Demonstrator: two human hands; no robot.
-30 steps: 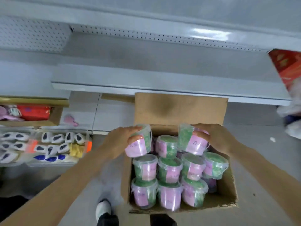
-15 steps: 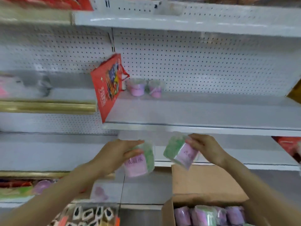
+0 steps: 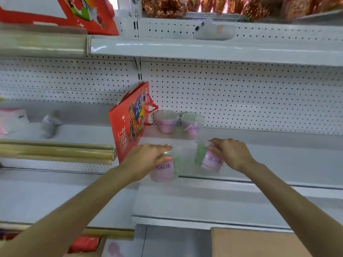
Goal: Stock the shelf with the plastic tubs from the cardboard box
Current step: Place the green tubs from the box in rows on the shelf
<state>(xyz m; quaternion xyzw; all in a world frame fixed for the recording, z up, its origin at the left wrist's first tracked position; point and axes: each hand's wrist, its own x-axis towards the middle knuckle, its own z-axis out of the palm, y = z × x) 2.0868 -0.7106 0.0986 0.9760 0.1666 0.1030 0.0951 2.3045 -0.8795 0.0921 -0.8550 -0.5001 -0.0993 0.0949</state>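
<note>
My left hand (image 3: 148, 156) grips one tub (image 3: 165, 168) and my right hand (image 3: 231, 153) grips another tub (image 3: 208, 158), both at the shelf (image 3: 278, 154) front. Their pink labels carry Chinese writing, too blurred to read. The box (image 3: 259, 243) is cut off.

Red gift bag (image 3: 132, 120): centre left, leaning.
Gold rolls (image 3: 55, 151): left middle.
Foil snack packs (image 3: 204, 5): top.
Red box (image 3: 83, 13): upper left.
</note>
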